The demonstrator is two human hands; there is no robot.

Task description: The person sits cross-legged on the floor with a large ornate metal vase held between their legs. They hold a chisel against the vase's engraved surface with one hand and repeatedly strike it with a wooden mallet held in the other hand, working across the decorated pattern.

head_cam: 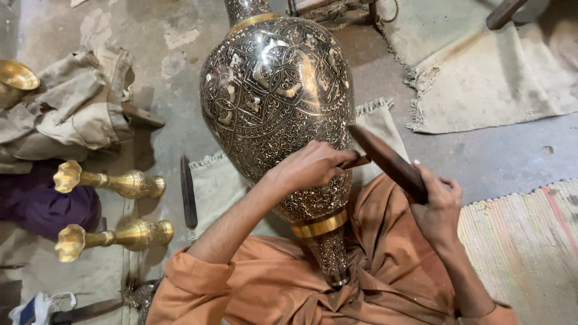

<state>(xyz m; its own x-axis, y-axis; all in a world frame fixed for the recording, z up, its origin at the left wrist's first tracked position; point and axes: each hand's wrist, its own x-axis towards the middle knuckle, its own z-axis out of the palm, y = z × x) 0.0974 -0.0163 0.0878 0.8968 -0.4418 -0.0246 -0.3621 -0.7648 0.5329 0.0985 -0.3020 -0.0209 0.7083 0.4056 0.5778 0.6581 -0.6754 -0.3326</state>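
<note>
A large dark metal vase (pixel 274 90) with fine engraved patterns and brass bands lies tilted across my lap, its narrow end by my orange clothing. My left hand (pixel 310 167) rests on the vase's lower body and grips a small chisel (pixel 356 161) whose tip meets the surface. My right hand (pixel 438 207) holds a dark wooden mallet (pixel 385 159), its head just above the chisel end beside the vase.
Two small brass vases (pixel 111 180) (pixel 114 236) lie on the floor at left, near crumpled beige cloth (pixel 69 111) and a brass bowl (pixel 15 78). A dark tool (pixel 188 192) lies left of the vase. Cloth mats (pixel 500 78) cover the floor at right.
</note>
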